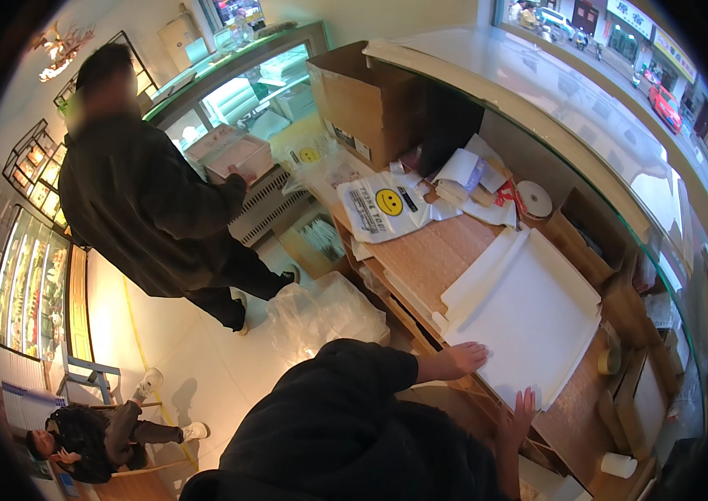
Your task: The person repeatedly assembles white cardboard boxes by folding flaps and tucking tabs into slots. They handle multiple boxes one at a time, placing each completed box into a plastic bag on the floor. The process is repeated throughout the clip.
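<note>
A large white flat sheet with creased edge flaps (529,309), perhaps a flattened box, lies on a wooden work table (446,250). My left hand (464,359) rests on the near left edge of the sheet, its fingers stretched out. At the near corner, my right hand (522,415) touches the sheet's edge with its fingers extended and somewhat apart. No object shows in either hand. My dark sleeve covers part of the table's near edge.
A white plastic bag with a yellow smiley (383,203) and paper rolls lie farther along the table. An open cardboard box (362,108) stands behind them. A tape roll (609,361) sits right. On the left, a person in dark clothes (145,200) holds a box (230,150); another person (91,442) sits.
</note>
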`<action>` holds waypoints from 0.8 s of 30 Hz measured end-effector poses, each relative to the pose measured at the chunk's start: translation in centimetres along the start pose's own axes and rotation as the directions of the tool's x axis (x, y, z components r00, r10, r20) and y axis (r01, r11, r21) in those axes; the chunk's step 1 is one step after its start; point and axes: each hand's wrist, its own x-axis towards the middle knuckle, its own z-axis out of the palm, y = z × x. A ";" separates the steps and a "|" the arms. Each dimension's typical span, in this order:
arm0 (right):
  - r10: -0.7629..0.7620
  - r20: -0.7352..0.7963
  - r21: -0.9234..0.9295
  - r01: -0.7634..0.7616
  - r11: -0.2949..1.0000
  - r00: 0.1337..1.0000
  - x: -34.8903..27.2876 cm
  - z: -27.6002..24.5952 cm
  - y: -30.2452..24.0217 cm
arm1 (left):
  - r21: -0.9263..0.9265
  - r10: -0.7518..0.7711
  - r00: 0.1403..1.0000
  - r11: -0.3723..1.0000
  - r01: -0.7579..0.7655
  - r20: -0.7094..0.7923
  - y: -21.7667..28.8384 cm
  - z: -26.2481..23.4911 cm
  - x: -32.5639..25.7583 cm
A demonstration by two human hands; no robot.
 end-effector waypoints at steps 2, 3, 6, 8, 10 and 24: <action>-0.043 0.089 0.060 0.037 0.998 0.995 0.5 0.7 0.7 | -0.078 0.011 0.991 0.997 -0.001 0.136 -0.2 0.1 0.2; -0.054 0.132 0.105 0.040 0.994 0.990 0.6 1.0 1.3 | -0.112 0.029 0.981 0.994 -0.008 0.192 -0.4 0.1 0.3; -0.087 0.145 0.144 0.066 0.987 0.986 0.2 1.3 3.1 | -0.089 -0.002 0.979 0.996 0.021 0.202 -0.8 -0.1 0.4; -0.075 0.166 0.172 0.046 0.984 0.983 0.0 1.3 4.1 | -0.089 -0.024 0.978 0.995 0.043 0.207 -1.1 -0.4 0.5; -0.050 0.199 0.187 0.012 0.982 0.979 0.0 1.1 4.8 | -0.105 -0.042 0.949 0.991 0.078 0.313 -1.5 -0.5 1.0; 0.316 0.420 0.015 -0.355 0.935 0.850 7.2 0.7 5.6 | 0.121 0.102 0.949 0.982 -0.143 0.298 -3.3 0.3 5.0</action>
